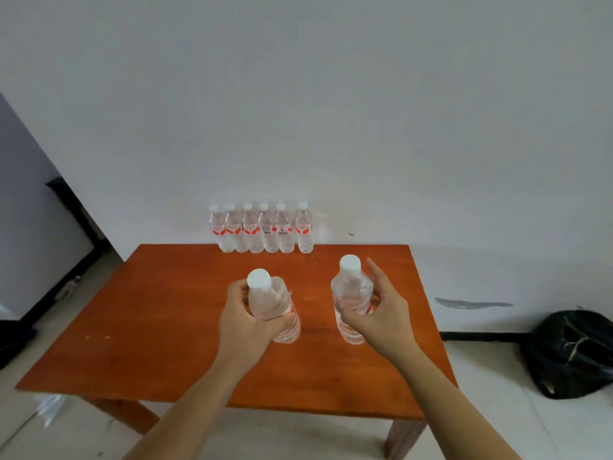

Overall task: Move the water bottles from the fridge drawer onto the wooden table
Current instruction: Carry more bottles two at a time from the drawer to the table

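One water bottle (265,303) is wrapped by the left grip (243,318), a second bottle (350,293) by the right grip (381,310), over the orange wooden desk (166,327). Six more bottles (263,234) are lined up at its far edge, by the white wall (331,94).

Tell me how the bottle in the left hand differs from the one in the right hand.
The left bottle leans, cap toward the left; the right bottle stands nearly upright. The left hand wraps its fingers round its bottle; the right hand grips with its forefinger sticking out. Both are clear, white-capped, over the wooden table.
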Tool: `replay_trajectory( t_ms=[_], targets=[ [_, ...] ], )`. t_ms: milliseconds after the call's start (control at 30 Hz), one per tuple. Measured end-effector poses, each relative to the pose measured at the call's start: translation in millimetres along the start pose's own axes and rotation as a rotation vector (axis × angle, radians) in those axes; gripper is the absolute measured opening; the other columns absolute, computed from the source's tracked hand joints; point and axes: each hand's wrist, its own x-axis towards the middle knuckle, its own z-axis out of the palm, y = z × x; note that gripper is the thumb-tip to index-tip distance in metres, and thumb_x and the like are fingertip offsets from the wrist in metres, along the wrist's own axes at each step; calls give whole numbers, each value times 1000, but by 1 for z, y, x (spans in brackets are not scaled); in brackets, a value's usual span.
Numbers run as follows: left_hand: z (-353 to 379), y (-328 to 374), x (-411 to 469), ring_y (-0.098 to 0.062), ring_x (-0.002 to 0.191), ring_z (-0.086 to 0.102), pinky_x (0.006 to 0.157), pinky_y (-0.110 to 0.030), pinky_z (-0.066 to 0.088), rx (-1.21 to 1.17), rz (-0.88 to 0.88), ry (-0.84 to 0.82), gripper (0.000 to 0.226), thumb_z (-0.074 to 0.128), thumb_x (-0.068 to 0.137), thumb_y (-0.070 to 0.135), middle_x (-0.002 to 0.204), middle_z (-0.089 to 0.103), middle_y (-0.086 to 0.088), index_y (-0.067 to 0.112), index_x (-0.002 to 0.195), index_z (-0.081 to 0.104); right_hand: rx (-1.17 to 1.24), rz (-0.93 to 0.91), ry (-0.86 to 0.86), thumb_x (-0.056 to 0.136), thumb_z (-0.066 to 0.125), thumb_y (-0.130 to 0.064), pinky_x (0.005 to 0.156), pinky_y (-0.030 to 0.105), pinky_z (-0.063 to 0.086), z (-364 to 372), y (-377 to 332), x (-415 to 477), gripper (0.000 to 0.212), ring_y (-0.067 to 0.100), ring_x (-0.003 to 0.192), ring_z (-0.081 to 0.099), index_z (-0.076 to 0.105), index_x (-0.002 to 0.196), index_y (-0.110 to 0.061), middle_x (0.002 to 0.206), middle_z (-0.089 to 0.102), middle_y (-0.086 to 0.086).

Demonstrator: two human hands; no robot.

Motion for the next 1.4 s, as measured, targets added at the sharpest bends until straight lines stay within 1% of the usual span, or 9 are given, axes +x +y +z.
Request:
replay_trajectory(
  t_ms=[233,600,767,833,933,1033,1100,1300,1400],
  targets=[
    [29,-41,102,-5,105,58,87,-36,55,81,79,-89,85,93,53,47,114,58,20,40,124,46,-120,37,-69,68,82,-54,99,29,54,33,29,93,97,5,118,59,39,151,-28,136,59,-14],
    [113,-67,283,-4,107,41,101,-28,43,275,316,-401,93,88,54,57,121,40,8,26,132,48,-325,112,-80,72,73,-68,87,26,58,45,64,232,78,2,105,65,51,138,-33,119,67,-19],
    [170,-82,344,-12,117,49,99,-29,42,444,400,-462,86,84,54,63,122,52,10,26,125,52,-444,148,-185,79,77,-46,90,24,52,41,100,280,62,4,108,61,50,134,-38,121,63,-18],
    [195,-90,363,-15,118,52,103,-31,38,582,452,-441,85,80,53,70,120,60,10,27,122,55,-478,173,-227,79,80,-36,96,26,48,41,124,299,65,8,114,56,50,137,-35,130,58,-10],
    [224,-99,383,-17,113,54,96,-40,38,744,472,-405,81,75,53,75,114,66,11,29,118,60,-461,210,-258,80,81,-27,99,27,47,42,158,328,70,12,118,49,48,142,-35,135,45,-4],
    [249,-108,405,-15,112,52,91,-42,31,879,504,-407,77,66,54,83,111,68,18,34,113,62,-461,248,-271,83,77,-17,95,21,40,48,191,359,68,18,120,50,49,144,-32,135,47,0],
    [260,-113,419,-13,110,51,89,-42,29,932,511,-394,73,62,54,84,106,69,20,35,109,63,-467,252,-295,86,72,-9,98,26,44,55,208,375,67,21,122,51,48,145,-31,137,48,2],
    [273,-132,451,-25,87,62,78,-39,25,974,540,-259,80,80,45,73,81,70,-2,17,99,63,-355,218,-338,84,71,-2,101,31,46,78,230,420,68,19,120,53,51,143,-27,133,50,-1],
    [275,-142,464,-25,88,55,77,-39,27,975,473,-247,73,79,50,73,87,67,0,16,93,62,-290,177,-353,82,71,-1,102,37,50,97,233,435,68,18,116,57,53,142,-29,131,52,-1]
  ],
)
